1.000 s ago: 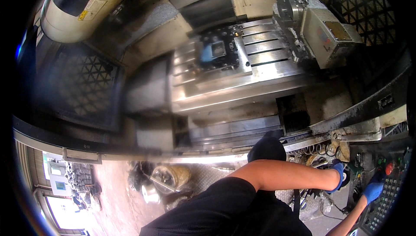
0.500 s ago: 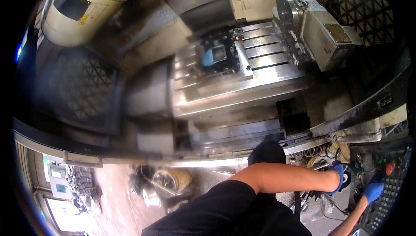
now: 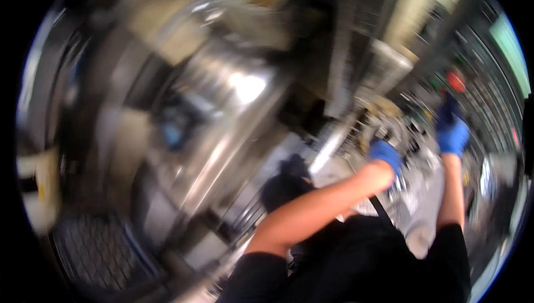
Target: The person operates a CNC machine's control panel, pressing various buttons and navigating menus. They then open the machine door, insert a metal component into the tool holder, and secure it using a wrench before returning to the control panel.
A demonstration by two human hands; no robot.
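My left hand (image 3: 385, 155), in a blue glove, reaches across to the right over a cluttered spot of metal parts and cables. Its fingers are smeared by motion, so whether it holds anything is unclear. My right hand (image 3: 453, 133), gloved in blue with dark fingertips, is at the control panel (image 3: 486, 89), just below a red mushroom-shaped button (image 3: 456, 80). Blur hides whether its fingers touch the panel. To the left lies the slotted metal machine table (image 3: 206, 158), with a blurred blue patch (image 3: 172, 134) on a dark fixture.
Between the machine and the panel runs a pale metal edge (image 3: 328, 147). A coiled hose and loose parts (image 3: 384, 117) crowd the area beyond my left hand. A dark grid-patterned panel (image 3: 100, 253) stands at the lower left. Most of the picture is blurred.
The view has swung right, so the machine table now sits farther left and the control panel shows more fully. My right hand appears higher, nearer beneath the red button.
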